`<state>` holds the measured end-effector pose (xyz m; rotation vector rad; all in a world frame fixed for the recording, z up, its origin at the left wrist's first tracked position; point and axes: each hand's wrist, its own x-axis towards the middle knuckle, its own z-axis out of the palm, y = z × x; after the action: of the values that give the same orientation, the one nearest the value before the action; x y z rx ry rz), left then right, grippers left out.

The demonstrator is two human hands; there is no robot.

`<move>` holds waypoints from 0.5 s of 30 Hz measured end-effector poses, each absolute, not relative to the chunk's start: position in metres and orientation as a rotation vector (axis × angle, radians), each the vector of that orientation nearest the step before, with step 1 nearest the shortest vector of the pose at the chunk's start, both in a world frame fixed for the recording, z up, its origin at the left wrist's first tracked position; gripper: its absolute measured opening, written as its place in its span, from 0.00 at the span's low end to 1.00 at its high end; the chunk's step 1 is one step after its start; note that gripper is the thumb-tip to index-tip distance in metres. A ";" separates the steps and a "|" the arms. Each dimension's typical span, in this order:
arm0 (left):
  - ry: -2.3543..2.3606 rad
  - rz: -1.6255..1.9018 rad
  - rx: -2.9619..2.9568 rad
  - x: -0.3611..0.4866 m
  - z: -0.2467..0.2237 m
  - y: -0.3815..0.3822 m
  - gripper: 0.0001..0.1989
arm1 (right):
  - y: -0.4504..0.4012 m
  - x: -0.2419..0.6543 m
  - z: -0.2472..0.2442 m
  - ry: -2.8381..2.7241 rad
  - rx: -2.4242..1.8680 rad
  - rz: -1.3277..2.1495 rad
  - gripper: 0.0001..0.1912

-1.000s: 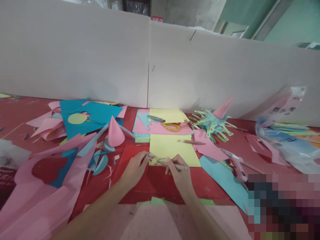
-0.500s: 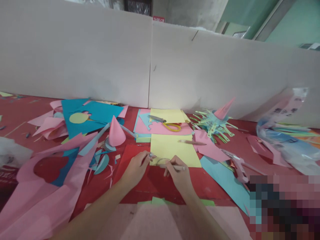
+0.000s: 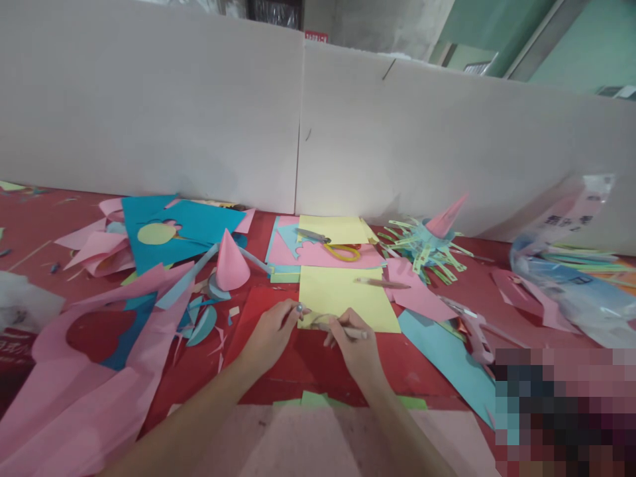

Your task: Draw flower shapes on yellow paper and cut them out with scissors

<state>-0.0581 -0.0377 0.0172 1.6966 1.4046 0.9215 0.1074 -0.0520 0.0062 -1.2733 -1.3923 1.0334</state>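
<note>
- Two bare hands work apart, a narrow gap of paper between them.
- Right hand (image 3: 352,336): fingers clamped on a slender pale writing tool (image 3: 356,333), its tip pointing left, low over the rectangular yellow paper sheet (image 3: 342,291).
- Left hand (image 3: 272,326): fingertips at the sheet's left edge; whether they pinch or only press cannot be told.
- Sheet position: flat, centre of the red table (image 3: 397,368), near edge by the right hand, near right corner beside the flat light-blue paper sheet (image 3: 442,354).
- Far edge: abuts the layered pink and blue papers bearing yellow-handled metal scissors (image 3: 326,240).
- Right edge: crossed by a slim brown pencil (image 3: 382,283).
- Room: bare yellow paper beyond the hands, up to the pencil; bare red surface between the forearms.
- Left flank: upright pink paper cone (image 3: 232,266), well apart from the left hand.
</note>
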 end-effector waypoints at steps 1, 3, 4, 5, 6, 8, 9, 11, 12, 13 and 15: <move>1.406 0.921 1.693 -0.058 0.017 -0.038 0.15 | -0.052 0.107 0.006 -1.396 -1.280 1.023 0.13; 1.411 0.915 1.688 -0.058 0.017 -0.038 0.16 | -0.052 0.107 0.007 -1.397 -1.291 1.004 0.13; 1.412 0.907 1.688 -0.058 0.017 -0.037 0.16 | -0.052 0.107 0.007 -1.393 -1.294 0.997 0.14; 1.414 0.901 1.689 -0.058 0.017 -0.037 0.16 | -0.052 0.107 0.007 -1.390 -1.296 0.991 0.14; 1.415 0.898 1.691 -0.058 0.017 -0.037 0.16 | -0.051 0.108 0.007 -1.385 -1.297 0.989 0.14; 1.409 0.904 1.697 -0.058 0.017 -0.037 0.16 | -0.051 0.108 0.007 -1.378 -1.294 0.992 0.14; 1.406 0.912 1.699 -0.058 0.016 -0.037 0.16 | -0.051 0.108 0.008 -1.379 -1.291 0.998 0.14; 1.397 0.925 1.703 -0.059 0.016 -0.037 0.16 | -0.052 0.108 0.009 -1.385 -1.286 1.015 0.15; 1.394 0.926 1.706 -0.059 0.015 -0.037 0.16 | -0.052 0.108 0.009 -1.389 -1.284 1.022 0.15; 1.393 0.924 1.707 -0.059 0.015 -0.037 0.16 | -0.052 0.108 0.010 -1.393 -1.283 1.028 0.15; 1.395 0.917 1.710 -0.059 0.015 -0.037 0.16 | -0.053 0.108 0.010 -1.397 -1.285 1.034 0.15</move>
<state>-0.0590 -0.0369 0.0146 1.7096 1.3954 0.9170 0.1083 -0.0526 0.0102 -1.2855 -1.3974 1.0340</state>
